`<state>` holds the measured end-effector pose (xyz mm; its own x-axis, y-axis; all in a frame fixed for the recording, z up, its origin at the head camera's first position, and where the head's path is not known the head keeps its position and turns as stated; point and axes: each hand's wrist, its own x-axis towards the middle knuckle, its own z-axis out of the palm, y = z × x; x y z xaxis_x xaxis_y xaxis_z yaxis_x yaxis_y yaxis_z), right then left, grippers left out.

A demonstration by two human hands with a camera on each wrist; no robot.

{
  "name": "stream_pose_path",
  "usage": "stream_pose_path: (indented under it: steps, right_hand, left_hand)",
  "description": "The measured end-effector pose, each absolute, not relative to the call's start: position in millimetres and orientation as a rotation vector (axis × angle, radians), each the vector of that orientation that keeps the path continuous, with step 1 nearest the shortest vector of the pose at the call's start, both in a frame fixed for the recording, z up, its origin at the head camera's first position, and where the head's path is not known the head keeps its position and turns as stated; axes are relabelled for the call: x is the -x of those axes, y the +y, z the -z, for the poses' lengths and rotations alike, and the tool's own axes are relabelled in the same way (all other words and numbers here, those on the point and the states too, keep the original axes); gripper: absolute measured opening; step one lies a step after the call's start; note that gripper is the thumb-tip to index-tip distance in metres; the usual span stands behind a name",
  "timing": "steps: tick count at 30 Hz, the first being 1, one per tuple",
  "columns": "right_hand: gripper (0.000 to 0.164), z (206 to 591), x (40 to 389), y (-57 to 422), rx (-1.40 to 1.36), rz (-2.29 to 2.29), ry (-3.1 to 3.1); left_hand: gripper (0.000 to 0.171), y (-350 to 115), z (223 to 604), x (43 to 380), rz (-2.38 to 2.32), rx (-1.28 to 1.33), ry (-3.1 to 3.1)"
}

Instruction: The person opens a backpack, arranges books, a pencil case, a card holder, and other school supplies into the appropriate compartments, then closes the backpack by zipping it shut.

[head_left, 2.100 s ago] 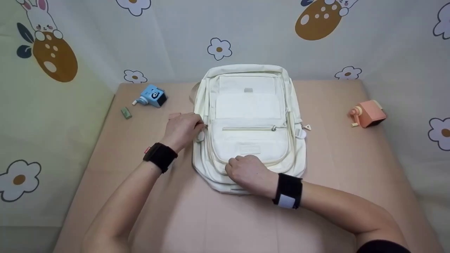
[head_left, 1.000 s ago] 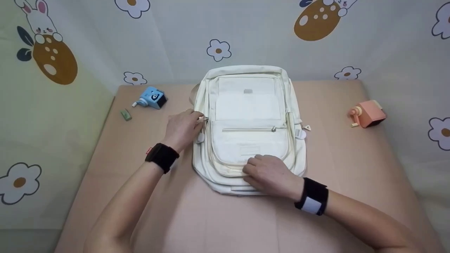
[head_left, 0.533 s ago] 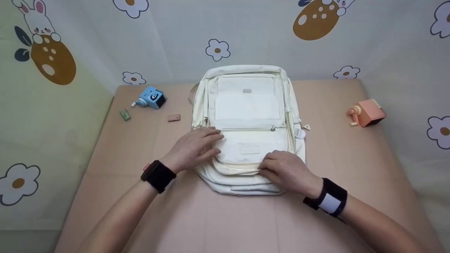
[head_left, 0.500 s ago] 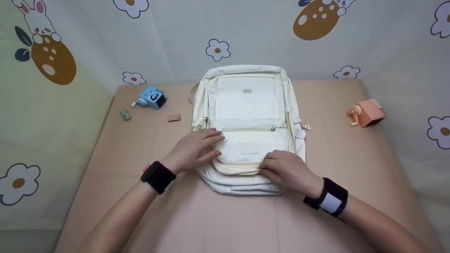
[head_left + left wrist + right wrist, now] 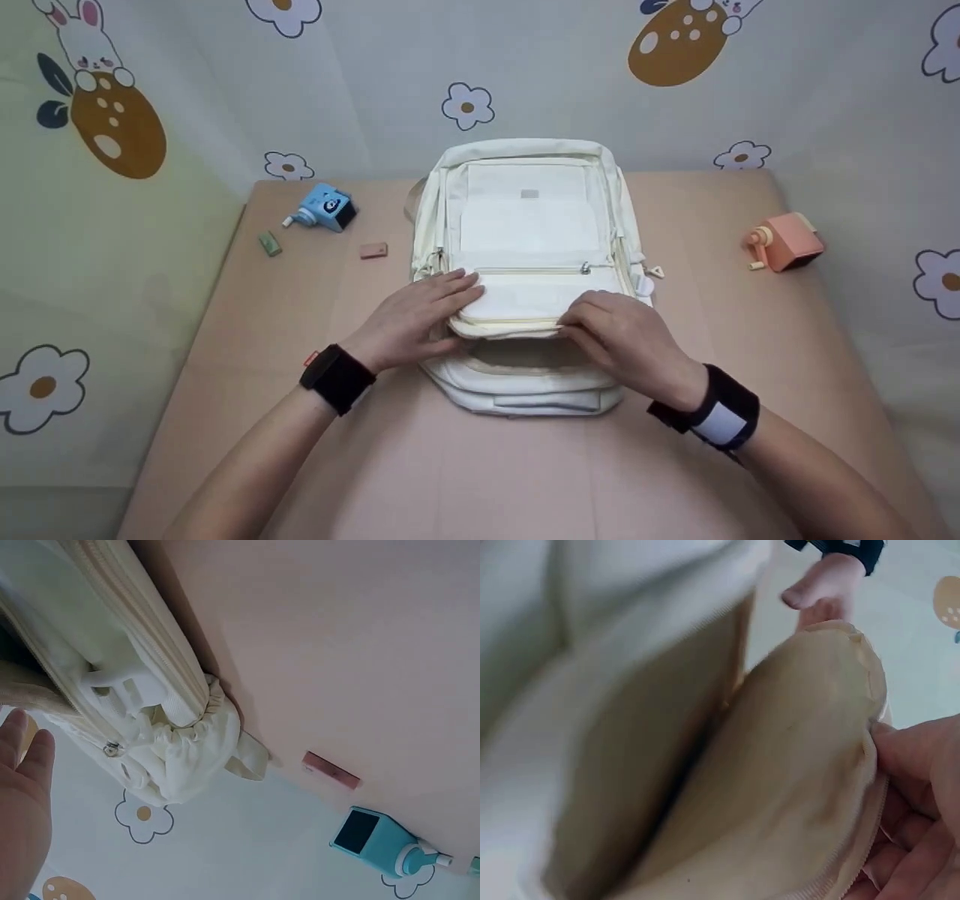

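Observation:
A cream backpack (image 5: 531, 225) lies on the table with its front up. My right hand (image 5: 634, 337) pinches the lower edge of its front pocket flap (image 5: 525, 296), which is lifted away from the bag. Under it the pocket opening (image 5: 525, 356) gapes; the right wrist view shows the beige lining (image 5: 802, 757), with the pocket's depth in shadow. My left hand (image 5: 412, 319) lies at the flap's left side, fingers straight and fingertips over the flap. In the left wrist view a metal zipper pull (image 5: 111, 749) hangs near the left fingers.
A blue crank pencil sharpener (image 5: 326, 206) and a small green eraser (image 5: 269, 243) lie at the back left. A pink eraser (image 5: 373, 250) sits left of the backpack. An orange crank sharpener (image 5: 787, 241) stands at the right edge. Patterned cloth (image 5: 375, 90) hangs behind.
My left hand has left the zipper at the bag's left side and straightened over the pocket, uncovering the pink eraser. The right hand has moved right, then up, raising the flap.

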<state>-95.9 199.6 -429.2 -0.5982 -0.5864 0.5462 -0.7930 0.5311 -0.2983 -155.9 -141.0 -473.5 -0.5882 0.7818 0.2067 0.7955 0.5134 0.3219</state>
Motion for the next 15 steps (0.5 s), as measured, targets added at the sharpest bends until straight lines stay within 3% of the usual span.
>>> stream_pose_path:
  steps: [7, 15]
  right_hand:
    - [0.009, 401, 106, 202, -1.056, -0.785, -2.344]
    - [0.009, 391, 118, 205, -0.990, -0.892, -2.310]
  left_hand:
    - [0.070, -125, 454, 169, 0.690, 1.309, -2.617]
    - [0.040, -110, 436, 179, 0.931, 1.051, -2.663]
